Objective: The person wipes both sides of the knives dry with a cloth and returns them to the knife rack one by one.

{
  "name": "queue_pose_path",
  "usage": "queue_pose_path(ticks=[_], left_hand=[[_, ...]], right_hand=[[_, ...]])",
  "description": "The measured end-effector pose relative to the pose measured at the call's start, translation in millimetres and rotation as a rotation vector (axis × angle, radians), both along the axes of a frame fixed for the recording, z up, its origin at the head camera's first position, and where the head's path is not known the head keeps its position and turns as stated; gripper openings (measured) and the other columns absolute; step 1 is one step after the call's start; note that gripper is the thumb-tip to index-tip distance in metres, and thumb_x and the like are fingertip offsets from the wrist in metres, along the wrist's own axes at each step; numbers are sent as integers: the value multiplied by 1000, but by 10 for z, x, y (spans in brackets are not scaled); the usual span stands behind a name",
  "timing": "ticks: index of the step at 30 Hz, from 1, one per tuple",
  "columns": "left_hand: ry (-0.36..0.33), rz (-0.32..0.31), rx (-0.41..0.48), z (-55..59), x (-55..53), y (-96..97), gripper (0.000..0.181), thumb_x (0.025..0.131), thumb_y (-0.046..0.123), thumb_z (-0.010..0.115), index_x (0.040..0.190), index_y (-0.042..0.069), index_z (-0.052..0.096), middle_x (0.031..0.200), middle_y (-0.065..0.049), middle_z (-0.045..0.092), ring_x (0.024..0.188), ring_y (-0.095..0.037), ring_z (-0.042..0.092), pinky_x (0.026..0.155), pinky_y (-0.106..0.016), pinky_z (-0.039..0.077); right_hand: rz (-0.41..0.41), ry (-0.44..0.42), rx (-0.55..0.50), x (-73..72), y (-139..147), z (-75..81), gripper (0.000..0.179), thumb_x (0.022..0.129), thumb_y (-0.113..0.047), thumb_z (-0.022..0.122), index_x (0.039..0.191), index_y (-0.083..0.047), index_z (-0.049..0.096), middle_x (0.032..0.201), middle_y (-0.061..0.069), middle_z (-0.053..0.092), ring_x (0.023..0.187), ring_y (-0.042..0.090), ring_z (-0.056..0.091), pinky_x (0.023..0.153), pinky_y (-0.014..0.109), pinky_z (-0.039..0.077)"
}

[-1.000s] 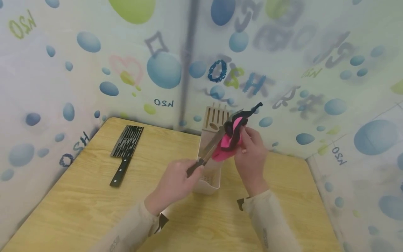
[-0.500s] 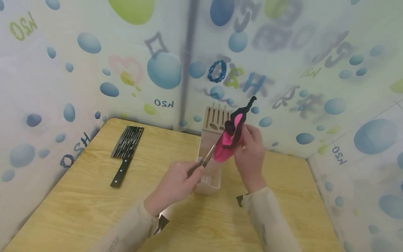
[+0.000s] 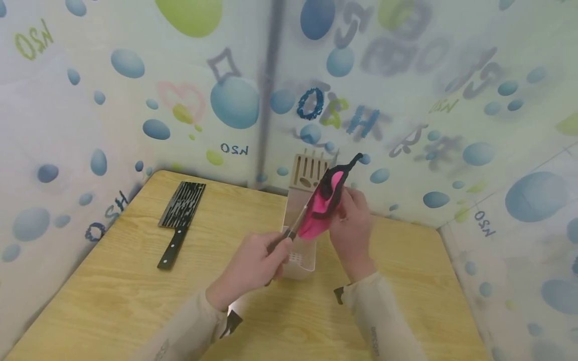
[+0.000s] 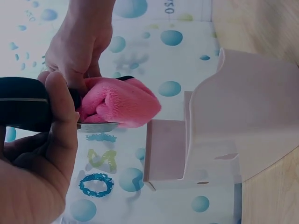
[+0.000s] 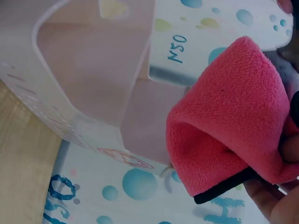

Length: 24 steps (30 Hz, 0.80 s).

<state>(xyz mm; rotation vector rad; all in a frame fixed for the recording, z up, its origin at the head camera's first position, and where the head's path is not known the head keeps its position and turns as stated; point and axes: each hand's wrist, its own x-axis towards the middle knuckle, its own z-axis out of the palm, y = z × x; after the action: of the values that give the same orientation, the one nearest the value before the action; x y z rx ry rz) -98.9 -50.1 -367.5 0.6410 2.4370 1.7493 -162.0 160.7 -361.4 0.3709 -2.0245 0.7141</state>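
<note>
Your left hand (image 3: 256, 259) grips the stiff-looking knife (image 3: 291, 232) by its handle (image 3: 279, 241), likely the safest hold; at two o'clock from there, your right hand (image 3: 352, 230) pinches the cloth (image 3: 315, 219), probably soft and light.

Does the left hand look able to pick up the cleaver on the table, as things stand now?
Probably not right away: the left hand is gripping a knife. Otherwise the way seems free, as nothing shows between this hand and the cleaver, or on top of it.
</note>
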Motion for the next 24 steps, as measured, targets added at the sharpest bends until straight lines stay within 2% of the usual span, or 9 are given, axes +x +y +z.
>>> queue_pose_path(ticks=[4, 10, 15, 18, 22, 24], left_hand=[[6, 13, -4, 10, -5, -1, 32, 106, 17, 52, 76, 8, 61, 53, 6, 55, 41, -6, 50, 36, -28, 43], [7, -19, 18, 25, 32, -13, 32, 105, 17, 53, 76, 8, 60, 54, 5, 55, 42, -7, 50, 36, -29, 43], [-11, -47, 24, 30, 52, -17, 30, 106, 16, 52, 77, 9, 61, 55, 5, 55, 43, -7, 51, 36, -29, 43], [-26, -60, 32, 30, 60, -20, 30, 106, 16, 52, 78, 8, 61, 56, 3, 56, 43, -8, 52, 36, -30, 44], [-40, -63, 33, 29, 58, -23, 31, 106, 17, 51, 79, 8, 61, 56, 2, 57, 43, -8, 51, 36, -29, 44], [-40, -57, 35, 30, 48, -28, 32, 106, 19, 51, 78, 7, 61, 56, 2, 56, 44, -8, 52, 36, -29, 44]], right_hand=[[22, 4, 13, 14, -28, -24, 26, 84, 12, 61, 106, 4, 72, 96, 19, 65, 80, 32, 61, 63, 43, 56], [-11, 9, 26, -72, 44, 48, 25, 89, 9, 62, 111, 3, 72, 95, 22, 63, 88, 37, 63, 76, 50, 58], [-61, 1, 31, -159, 143, 90, 26, 89, 8, 61, 112, 3, 72, 93, 22, 63, 85, 38, 63, 73, 51, 57], [-76, -19, 37, -185, 180, 101, 27, 88, 10, 60, 112, 6, 71, 95, 24, 63, 87, 40, 64, 76, 52, 57], [-80, -45, 42, -158, 175, 97, 34, 84, 14, 59, 114, 4, 73, 96, 22, 64, 87, 39, 64, 75, 52, 57], [-56, -48, 52, -120, 148, 87, 39, 82, 15, 58, 115, 3, 74, 96, 20, 64, 85, 37, 64, 72, 51, 56]])
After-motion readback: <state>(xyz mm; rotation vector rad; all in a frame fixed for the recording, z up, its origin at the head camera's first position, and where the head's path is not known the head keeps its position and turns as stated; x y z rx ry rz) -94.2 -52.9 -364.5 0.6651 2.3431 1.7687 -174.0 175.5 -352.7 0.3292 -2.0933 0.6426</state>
